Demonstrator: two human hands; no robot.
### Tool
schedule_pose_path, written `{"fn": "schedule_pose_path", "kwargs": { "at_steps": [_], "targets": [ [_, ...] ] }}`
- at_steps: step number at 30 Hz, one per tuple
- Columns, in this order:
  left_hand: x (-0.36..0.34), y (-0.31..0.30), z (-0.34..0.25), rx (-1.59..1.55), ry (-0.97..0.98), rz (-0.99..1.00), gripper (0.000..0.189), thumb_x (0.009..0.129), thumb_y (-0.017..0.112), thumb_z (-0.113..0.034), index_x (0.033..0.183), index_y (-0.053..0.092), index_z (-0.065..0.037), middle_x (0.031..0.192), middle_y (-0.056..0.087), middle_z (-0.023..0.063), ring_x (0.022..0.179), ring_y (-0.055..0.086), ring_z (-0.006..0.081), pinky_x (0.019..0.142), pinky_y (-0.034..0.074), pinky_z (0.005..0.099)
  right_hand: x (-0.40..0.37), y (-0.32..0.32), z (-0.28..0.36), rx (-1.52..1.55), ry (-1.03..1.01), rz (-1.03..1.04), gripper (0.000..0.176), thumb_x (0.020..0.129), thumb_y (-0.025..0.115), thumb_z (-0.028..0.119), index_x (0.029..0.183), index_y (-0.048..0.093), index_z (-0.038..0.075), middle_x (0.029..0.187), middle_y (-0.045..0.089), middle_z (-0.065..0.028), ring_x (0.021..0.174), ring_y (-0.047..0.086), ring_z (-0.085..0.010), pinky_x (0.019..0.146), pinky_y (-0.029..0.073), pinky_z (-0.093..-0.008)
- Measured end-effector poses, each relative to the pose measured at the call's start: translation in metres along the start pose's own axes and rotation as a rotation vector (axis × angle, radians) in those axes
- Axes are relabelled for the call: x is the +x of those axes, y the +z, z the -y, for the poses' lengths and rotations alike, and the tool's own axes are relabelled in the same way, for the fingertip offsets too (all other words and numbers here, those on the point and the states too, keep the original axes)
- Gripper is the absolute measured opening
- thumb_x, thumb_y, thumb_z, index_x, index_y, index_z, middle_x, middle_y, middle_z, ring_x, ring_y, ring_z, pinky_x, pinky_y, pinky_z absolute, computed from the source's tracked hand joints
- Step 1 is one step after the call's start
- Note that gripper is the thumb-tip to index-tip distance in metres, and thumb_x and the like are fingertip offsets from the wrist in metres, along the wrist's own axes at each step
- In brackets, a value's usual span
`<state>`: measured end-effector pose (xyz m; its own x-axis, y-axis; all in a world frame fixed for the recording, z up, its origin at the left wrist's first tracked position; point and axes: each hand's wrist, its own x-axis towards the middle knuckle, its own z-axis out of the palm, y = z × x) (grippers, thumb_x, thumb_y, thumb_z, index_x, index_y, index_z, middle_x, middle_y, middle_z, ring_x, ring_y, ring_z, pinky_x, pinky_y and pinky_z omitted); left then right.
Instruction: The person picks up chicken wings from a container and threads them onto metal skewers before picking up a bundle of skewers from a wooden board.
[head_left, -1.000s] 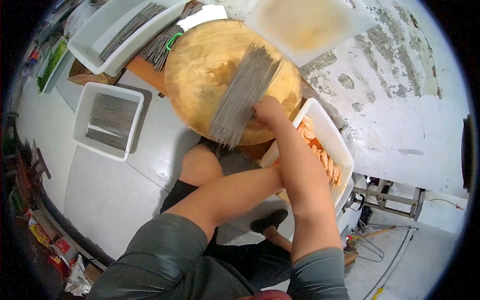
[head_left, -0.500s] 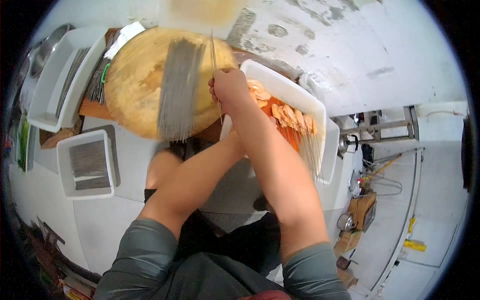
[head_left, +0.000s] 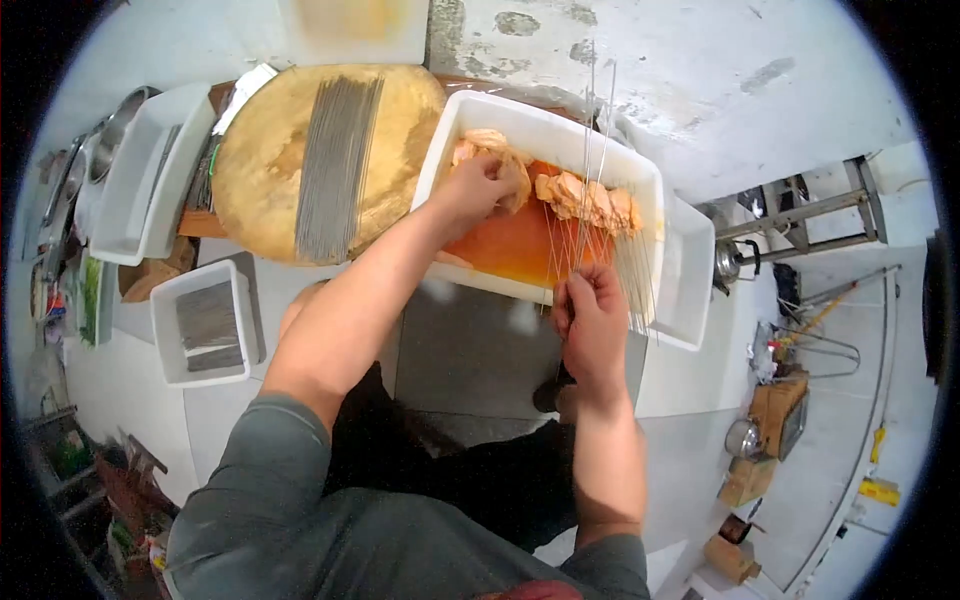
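Observation:
My right hand (head_left: 596,318) is closed round the lower ends of thin metal skewers (head_left: 598,130), whose bare tips point up over the far wall of a white tub (head_left: 655,215). My left hand (head_left: 478,188) reaches into the tub and pinches a piece of orange-coated meat (head_left: 517,185) at the left end. Red-orange marinade (head_left: 510,250) covers the tub floor. Skewered meat (head_left: 590,204) lies in a row at the tub's right, its skewer ends leaning over the near rim.
Left of the tub, a bundle of skewers (head_left: 338,165) lies on a round wooden board (head_left: 260,150). A white bin (head_left: 205,375) with more skewers stands below it. Another white tub (head_left: 120,225) is at the far left. A kettle (head_left: 728,262) sits at the right.
My hands, close together over the board's right edge before, have moved apart. One is now in the tub at the meat; the other holds skewers at the near rim. The view has shifted slightly.

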<state>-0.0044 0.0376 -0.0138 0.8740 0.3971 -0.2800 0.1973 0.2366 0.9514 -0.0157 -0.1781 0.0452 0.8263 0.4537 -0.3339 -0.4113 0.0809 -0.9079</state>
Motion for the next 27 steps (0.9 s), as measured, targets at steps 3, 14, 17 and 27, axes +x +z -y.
{"fn": "schedule_pose_path", "kwargs": {
  "at_steps": [3,14,17,27],
  "targets": [
    [0.002,0.008,0.000,-0.195,-0.032,-0.006,0.017,0.089,0.061,-0.016,0.098,0.059,-0.002,0.084,0.060,0.0023,0.068,0.056,0.0104,0.056,0.046,0.0240,0.000,-0.027,-0.014,-0.056,0.014,0.067,0.009,0.091,0.051,0.007,0.097,0.046,0.005,0.068,0.052,-0.0034,0.052,0.045,-0.0085,0.044,0.034,-0.0212],
    [0.011,0.033,0.004,-0.361,-0.083,0.011,0.022,0.094,0.056,-0.022,0.110,0.057,-0.006,0.097,0.064,0.0040,0.084,0.063,0.0131,0.066,0.053,0.0248,-0.016,-0.081,-0.022,-0.191,0.066,-0.004,0.011,0.089,0.050,0.005,0.098,0.044,0.003,0.066,0.054,-0.0053,0.055,0.049,-0.0104,0.048,0.039,-0.0240],
    [0.008,0.033,0.000,-0.443,-0.071,0.053,0.026,0.095,0.054,-0.024,0.115,0.054,-0.007,0.101,0.063,0.0037,0.087,0.063,0.0141,0.070,0.057,0.0262,-0.021,-0.085,-0.028,-0.213,0.086,0.006,0.013,0.089,0.050,0.005,0.100,0.045,0.002,0.067,0.055,-0.0052,0.057,0.049,-0.0102,0.050,0.039,-0.0242],
    [0.007,0.016,-0.003,-0.506,0.017,0.099,0.023,0.095,0.054,-0.018,0.111,0.055,-0.002,0.099,0.065,0.0066,0.085,0.064,0.0135,0.067,0.054,0.0211,-0.019,-0.079,-0.050,-0.250,0.075,0.047,0.009,0.091,0.052,0.006,0.099,0.050,0.004,0.068,0.057,-0.0050,0.049,0.043,-0.0063,0.042,0.033,-0.0190]
  ]
}}
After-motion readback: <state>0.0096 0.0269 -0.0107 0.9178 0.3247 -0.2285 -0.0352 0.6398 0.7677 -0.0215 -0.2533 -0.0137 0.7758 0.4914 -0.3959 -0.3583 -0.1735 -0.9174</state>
